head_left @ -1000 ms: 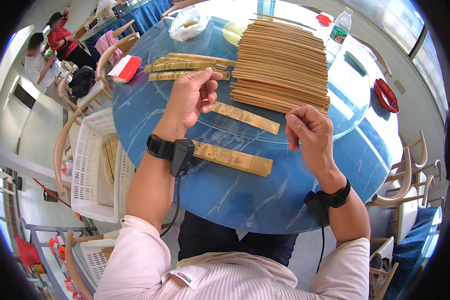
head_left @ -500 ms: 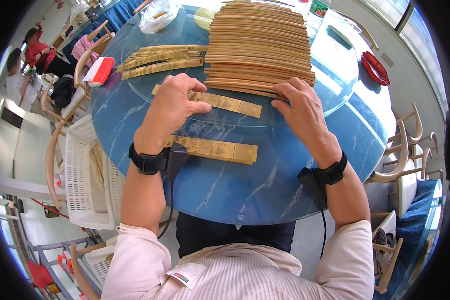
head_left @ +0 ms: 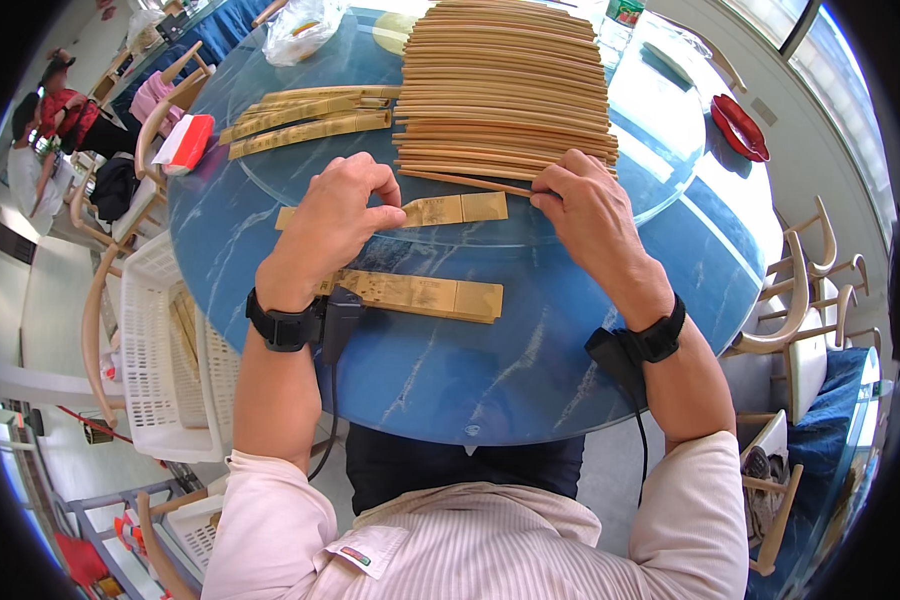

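Observation:
My left hand (head_left: 332, 215) is closed, thumb and forefinger pinching a flat gold paper chopstick sleeve (head_left: 460, 209) that lies nearly level across the table. In my right hand (head_left: 590, 212), fingertips pinch the right end of a wooden chopstick (head_left: 465, 181), slanted at the near edge of a big pile of chopsticks (head_left: 505, 85); whether a second one is held with it cannot be made out. Closer to me lies a stack of gold sleeves (head_left: 430, 293), its left end hidden by my left wrist. Several sleeves (head_left: 310, 135), apparently filled, rest left of the pile.
The round blue glass table (head_left: 470, 390) carries a red-and-white packet (head_left: 185, 145), a clear plastic bag (head_left: 303, 32), a bottle (head_left: 622, 18) and a red dish (head_left: 738, 128). White plastic baskets (head_left: 150, 370) stand at left. Wooden chairs (head_left: 795, 290) surround the table; two people are far left.
The sleeve under my left hand has turned, its right end rising. My right hand has drawn a chopstick's end slightly away from the pile. The whole view has shifted a little.

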{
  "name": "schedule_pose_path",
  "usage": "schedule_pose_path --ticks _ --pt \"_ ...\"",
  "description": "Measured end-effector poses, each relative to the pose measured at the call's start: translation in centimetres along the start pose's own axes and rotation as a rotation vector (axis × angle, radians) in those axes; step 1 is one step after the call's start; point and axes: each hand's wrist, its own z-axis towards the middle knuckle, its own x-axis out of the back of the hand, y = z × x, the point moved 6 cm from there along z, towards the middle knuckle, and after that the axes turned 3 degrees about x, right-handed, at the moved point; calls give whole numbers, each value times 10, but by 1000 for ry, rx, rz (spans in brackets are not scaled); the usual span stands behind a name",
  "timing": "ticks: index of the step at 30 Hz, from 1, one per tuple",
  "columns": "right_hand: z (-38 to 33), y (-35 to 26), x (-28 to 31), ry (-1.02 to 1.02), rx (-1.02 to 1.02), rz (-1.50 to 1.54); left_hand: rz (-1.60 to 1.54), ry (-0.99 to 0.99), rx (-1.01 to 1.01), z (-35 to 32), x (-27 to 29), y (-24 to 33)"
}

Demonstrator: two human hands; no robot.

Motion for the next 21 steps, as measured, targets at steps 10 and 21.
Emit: schedule_pose_path --ticks 10,21 --pt "-1 -3 3 73 102 -31 -666 34 253 1 14 -11" --pt "-6 -18 -3 -159 128 152 -797 280 162 2 17 -6"
